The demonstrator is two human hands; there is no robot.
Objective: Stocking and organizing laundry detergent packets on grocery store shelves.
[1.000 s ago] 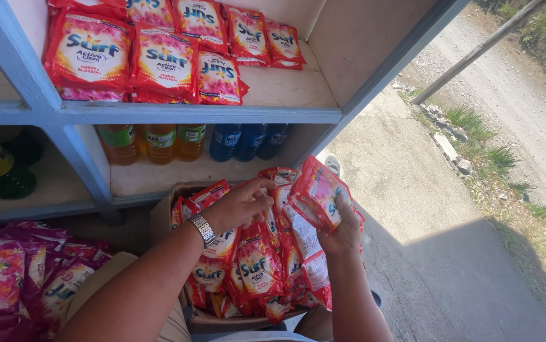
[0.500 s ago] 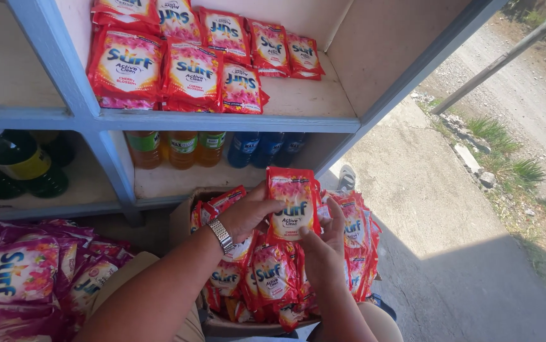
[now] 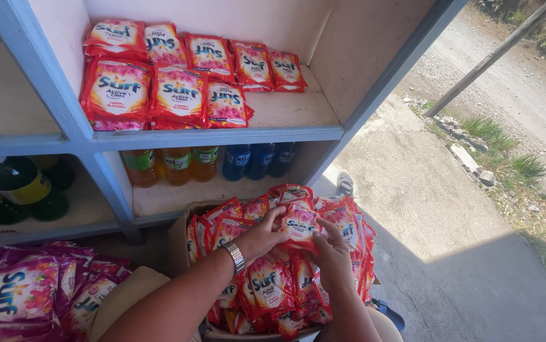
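Shelving (image 3: pixel 222 136) in pale blue fills the upper frame, red sachets (image 3: pixel 178 95) lying on its upper board and drink bottles (image 3: pixel 178 164) below. A cardboard box (image 3: pixel 178 244) at six o'clock brims with more sachets. Over it, the left hand (image 3: pixel 261 237) and right hand (image 3: pixel 333 256) meet on one red sachet (image 3: pixel 301 227), its left edge pinched under left fingers (image 3: pixel 279 218), right fingers (image 3: pixel 331 227) gripping at three o'clock.

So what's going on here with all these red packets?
A person is holding one red sachet between the left hand and right hand, above a cardboard box crammed with the same sachets. Matching sachets lie in rows on the upper shelf, with bottles on the shelf below it.
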